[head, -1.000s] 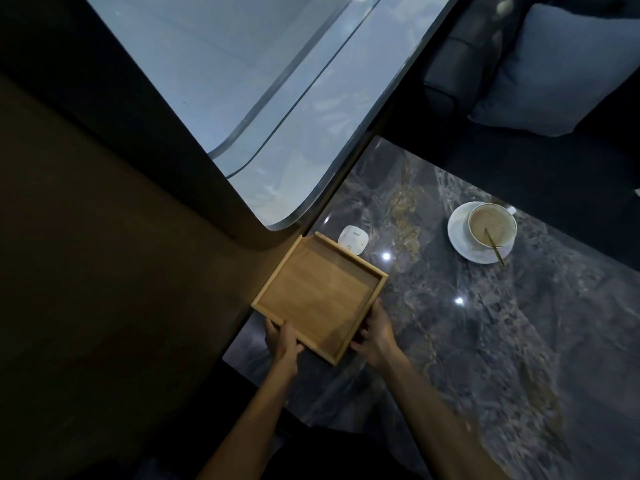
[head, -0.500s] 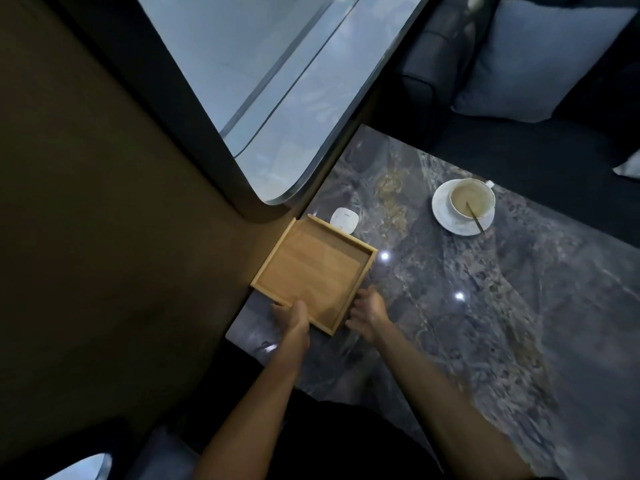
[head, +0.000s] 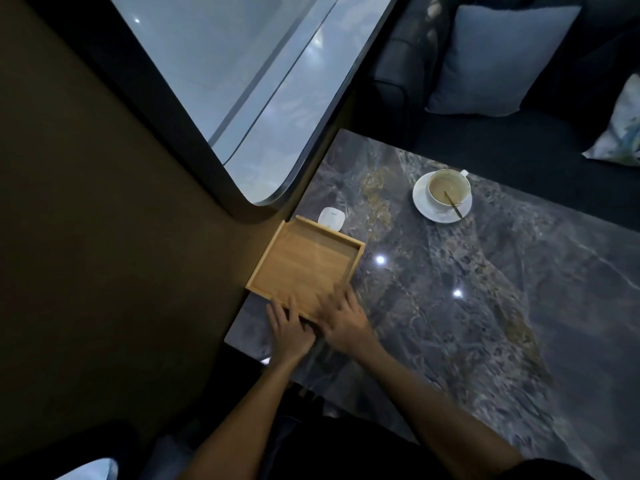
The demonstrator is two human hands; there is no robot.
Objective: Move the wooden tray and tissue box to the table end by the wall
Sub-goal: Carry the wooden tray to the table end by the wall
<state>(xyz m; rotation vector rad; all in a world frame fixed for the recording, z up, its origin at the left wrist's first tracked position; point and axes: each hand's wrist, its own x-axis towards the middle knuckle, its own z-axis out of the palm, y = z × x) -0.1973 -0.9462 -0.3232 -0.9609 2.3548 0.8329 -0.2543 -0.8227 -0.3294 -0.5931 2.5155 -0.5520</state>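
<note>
Wooden tray (head: 304,265) flat on marble surface (head: 485,306), side against wall (head: 138,237). Left hand (head: 289,329) straight-fingered on near rim; right hand (head: 343,320) blurred, grip unclear. Tray placement looks nearly finished. Next: locate tissue box, not in view.

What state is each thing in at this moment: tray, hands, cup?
wooden tray: empty, flat on the table, against the wall.
left hand: fingers rest on the tray's near rim.
right hand: blurred, over the tray's near right corner; grip unclear.
cup: upright on its saucer, holds a brown drink and a stirrer.
tissue box: not in view.
</note>
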